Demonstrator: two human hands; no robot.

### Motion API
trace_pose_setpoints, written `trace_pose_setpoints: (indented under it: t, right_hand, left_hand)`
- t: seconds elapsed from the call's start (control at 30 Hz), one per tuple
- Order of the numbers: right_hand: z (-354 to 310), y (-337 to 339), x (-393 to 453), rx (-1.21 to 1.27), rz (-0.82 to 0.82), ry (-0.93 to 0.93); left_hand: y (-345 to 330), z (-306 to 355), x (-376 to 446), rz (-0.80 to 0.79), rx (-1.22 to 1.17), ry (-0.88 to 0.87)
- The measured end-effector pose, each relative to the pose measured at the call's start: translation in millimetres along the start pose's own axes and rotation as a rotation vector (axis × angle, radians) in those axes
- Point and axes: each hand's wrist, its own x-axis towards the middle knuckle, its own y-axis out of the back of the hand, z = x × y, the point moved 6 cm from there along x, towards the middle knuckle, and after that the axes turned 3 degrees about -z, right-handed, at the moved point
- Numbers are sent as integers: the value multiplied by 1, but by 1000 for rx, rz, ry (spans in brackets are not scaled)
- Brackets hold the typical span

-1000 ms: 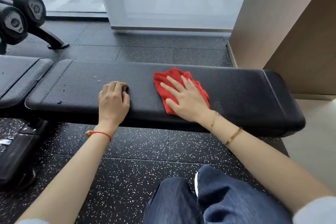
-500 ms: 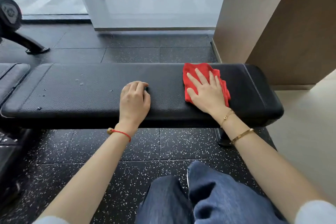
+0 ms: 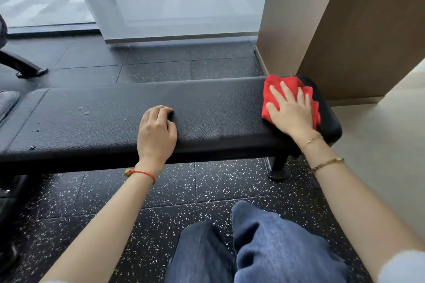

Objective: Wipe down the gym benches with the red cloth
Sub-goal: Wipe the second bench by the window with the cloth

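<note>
While the right hand (image 3: 293,112) presses flat, fingers (image 3: 277,95) straight and spread, on the red cloth (image 3: 271,89) at the right end of the bench tabletop (image 3: 103,126), the left hand (image 3: 156,131) rests mid-frame, fingers curled, holding nothing.

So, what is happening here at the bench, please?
A person is wiping a black gym bench with a red cloth. The right hand presses the cloth flat at the bench's right end. The left hand rests curled on the middle. Droplets remain on the left part.
</note>
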Motion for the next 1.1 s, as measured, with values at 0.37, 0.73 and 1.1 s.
trace_pose_setpoints:
  t: [0.37,0.73,1.1]
  right_hand:
    - [18,0,-56,1,99,58]
    - [4,6,42,36,-16,-125]
    - [-65,-7,-22,15,-17,474]
  left_hand:
    - [-1,-1,0,10,1,-18]
    - [-1,3,1,26,11,11]
    - [-4,-2,1,20,18,-6]
